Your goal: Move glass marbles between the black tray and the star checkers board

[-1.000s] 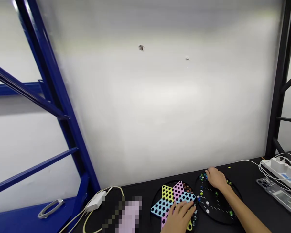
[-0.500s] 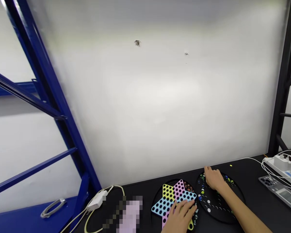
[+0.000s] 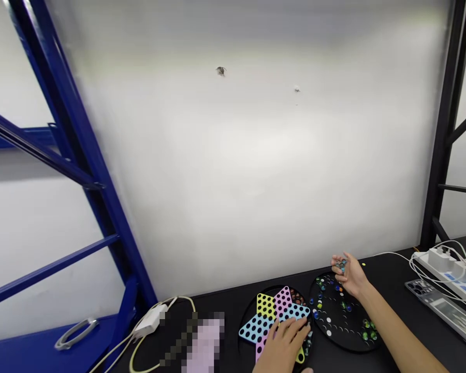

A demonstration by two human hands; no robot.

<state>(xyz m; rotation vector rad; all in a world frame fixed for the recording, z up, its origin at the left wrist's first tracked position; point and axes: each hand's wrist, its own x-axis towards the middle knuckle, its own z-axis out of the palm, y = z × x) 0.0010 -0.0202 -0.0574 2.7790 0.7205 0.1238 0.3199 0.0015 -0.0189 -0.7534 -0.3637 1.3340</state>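
Note:
My left hand [image 3: 283, 344] lies with fingers spread on a star-shaped Chinese checkers board [image 3: 256, 327] in pink, yellow and blue with black holes. The star sits in a round black tray [image 3: 245, 311], with reddish-brown marbles [image 3: 297, 298] in its far right gap and clear ones partly hidden near my fingers. My right hand [image 3: 352, 277] is raised, palm turned up, its fingers curled round several clear bluish marbles [image 3: 340, 264]. It is above the far edge of a second round black tray [image 3: 334, 339], where green, blue, white and orange marbles [image 3: 368, 330] lie scattered.
A power strip [image 3: 450, 280] with white plugs and cables lies at the right, beside a phone-like case [image 3: 442, 303]. To the left are a white adapter [image 3: 150, 320] with cables, a blurred pink item [image 3: 204, 342] and a blue metal frame [image 3: 112, 207]. A white wall [image 3: 236, 181] stands behind.
My right hand has lifted from the second tray and turned palm up, showing marbles in it. Marbles in that tray have shifted, with green ones now at its near right. My left hand stays put.

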